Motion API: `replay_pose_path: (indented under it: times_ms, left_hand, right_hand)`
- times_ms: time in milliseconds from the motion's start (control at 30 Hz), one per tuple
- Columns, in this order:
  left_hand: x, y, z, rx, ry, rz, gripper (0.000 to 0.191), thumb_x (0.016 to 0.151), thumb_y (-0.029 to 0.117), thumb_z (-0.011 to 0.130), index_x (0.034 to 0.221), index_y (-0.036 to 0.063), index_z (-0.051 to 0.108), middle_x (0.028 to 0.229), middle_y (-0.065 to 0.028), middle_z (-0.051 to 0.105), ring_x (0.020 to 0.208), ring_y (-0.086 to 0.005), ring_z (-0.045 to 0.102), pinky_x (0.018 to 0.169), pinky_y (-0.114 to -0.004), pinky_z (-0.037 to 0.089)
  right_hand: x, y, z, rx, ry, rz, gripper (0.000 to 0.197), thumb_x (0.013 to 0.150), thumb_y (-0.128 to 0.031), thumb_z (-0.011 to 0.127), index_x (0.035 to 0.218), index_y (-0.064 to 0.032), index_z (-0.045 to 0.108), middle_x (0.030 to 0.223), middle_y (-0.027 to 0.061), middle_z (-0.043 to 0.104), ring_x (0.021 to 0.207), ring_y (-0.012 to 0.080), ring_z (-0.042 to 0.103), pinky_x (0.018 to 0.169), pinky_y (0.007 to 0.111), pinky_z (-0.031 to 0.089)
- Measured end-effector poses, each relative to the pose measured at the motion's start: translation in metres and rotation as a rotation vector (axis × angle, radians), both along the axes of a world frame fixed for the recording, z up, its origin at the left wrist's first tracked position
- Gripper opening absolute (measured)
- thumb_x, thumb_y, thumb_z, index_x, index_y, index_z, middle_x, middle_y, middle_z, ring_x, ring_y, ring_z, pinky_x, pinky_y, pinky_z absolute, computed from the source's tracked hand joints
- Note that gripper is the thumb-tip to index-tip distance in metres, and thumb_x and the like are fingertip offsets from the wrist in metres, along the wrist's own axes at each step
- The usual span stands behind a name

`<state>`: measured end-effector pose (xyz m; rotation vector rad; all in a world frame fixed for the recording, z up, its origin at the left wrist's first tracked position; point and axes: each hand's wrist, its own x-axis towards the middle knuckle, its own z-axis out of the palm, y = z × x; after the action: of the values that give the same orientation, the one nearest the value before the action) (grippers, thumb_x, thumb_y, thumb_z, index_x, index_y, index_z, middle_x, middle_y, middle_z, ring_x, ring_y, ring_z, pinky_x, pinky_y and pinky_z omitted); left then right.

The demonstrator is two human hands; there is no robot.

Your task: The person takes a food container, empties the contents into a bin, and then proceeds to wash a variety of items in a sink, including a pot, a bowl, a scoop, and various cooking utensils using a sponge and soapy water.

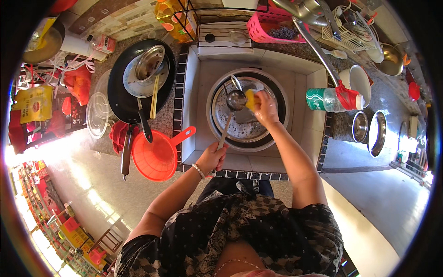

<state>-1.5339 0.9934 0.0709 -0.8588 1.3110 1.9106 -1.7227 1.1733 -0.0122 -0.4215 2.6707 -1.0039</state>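
My left hand (211,158) grips the handle of a metal ladle (236,100), whose round bowl hangs over a wide metal basin (208,114). In my right hand (267,110) is a yellow sponge (252,99), close against the right side of the ladle's bowl. The basin stands in a tiled sink (193,119) and holds soapy-looking water with bubbles. Another spoon-like metal utensil (236,82) leans at the basin's far side. A dark flat object (246,117) lies partly hidden behind my right hand.
Left of the sink, a black wok (117,83) holds a plate (130,77), a metal bowl (150,62) and chopsticks (155,97). A red plastic strainer (154,157) overhangs the counter. On the right are a plastic bottle (317,99) and a white bowl (360,83); a pink basket (258,26) sits behind.
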Motion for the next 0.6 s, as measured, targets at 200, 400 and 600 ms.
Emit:
replay_pose_path:
  times_ms: [200, 400, 600]
  left_hand:
    - [-0.001, -0.003, 0.020, -0.053, 0.094, -0.254, 0.015, 0.093, 0.013, 0.041, 0.102, 0.0011, 0.042, 0.057, 0.0014, 0.036, 0.040, -0.0078, 0.036, 0.035, -0.024, 0.034]
    - [0.015, -0.007, 0.030, 0.078, 0.105, -0.140, 0.012, 0.093, 0.011, 0.040, 0.101, 0.0009, 0.039, 0.054, -0.0002, 0.039, 0.038, -0.0090, 0.037, 0.034, -0.025, 0.033]
    - [0.004, 0.021, 0.007, 0.011, 0.130, -0.087, 0.015, 0.093, 0.012, 0.040, 0.105, 0.0024, 0.040, 0.053, -0.0002, 0.037, 0.038, -0.0084, 0.035, 0.034, -0.025, 0.034]
  right_hand:
    - [-0.004, -0.042, 0.018, 0.322, 0.811, 0.721, 0.027, 0.080, -0.020, 0.056, 0.107, -0.0231, 0.054, 0.116, 0.0063, 0.051, 0.109, 0.0282, 0.048, 0.090, 0.039, 0.042]
    - [-0.057, -0.034, -0.030, -0.001, -0.345, 0.610, 0.015, 0.080, -0.015, 0.057, 0.094, -0.0104, 0.057, 0.082, 0.0108, 0.064, 0.075, 0.0230, 0.064, 0.065, 0.036, 0.051]
    - [0.010, -0.045, -0.035, -0.881, -1.033, -0.757, 0.037, 0.086, -0.022, 0.059, 0.114, -0.0007, 0.045, 0.098, 0.0158, 0.058, 0.082, 0.0264, 0.062, 0.069, 0.040, 0.058]
